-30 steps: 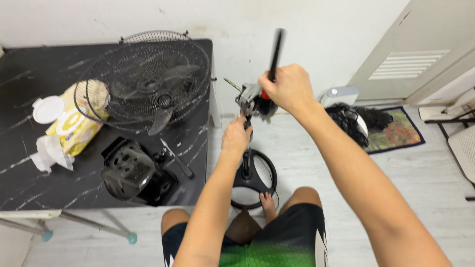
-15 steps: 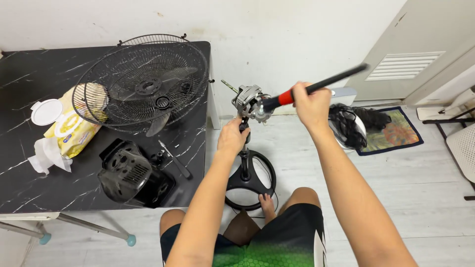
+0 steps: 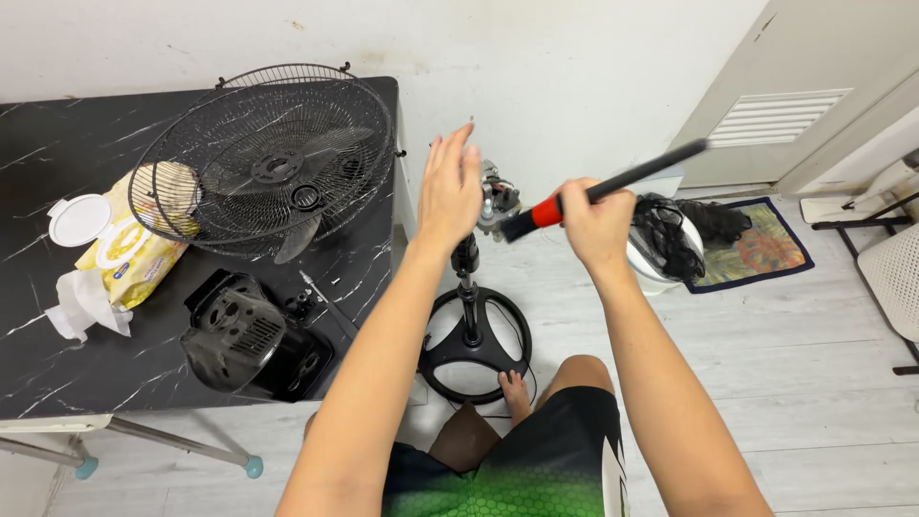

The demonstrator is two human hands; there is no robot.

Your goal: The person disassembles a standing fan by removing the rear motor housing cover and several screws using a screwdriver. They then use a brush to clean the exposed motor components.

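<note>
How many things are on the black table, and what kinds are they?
Fan grilles: 2
Black motor cover: 1
Yellow wipes pack: 1
White lid: 1
Crumpled tissue: 1
Screwdriver: 1
Total: 7

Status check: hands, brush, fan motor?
Left hand open, flat against fan motor. Right hand grips brush, bristles at motor. Nothing in the way.

Black marble table [image 3: 57, 354] bears fan grilles [image 3: 263, 168], wipes [image 3: 124, 244], motor housing [image 3: 251, 335].
</note>
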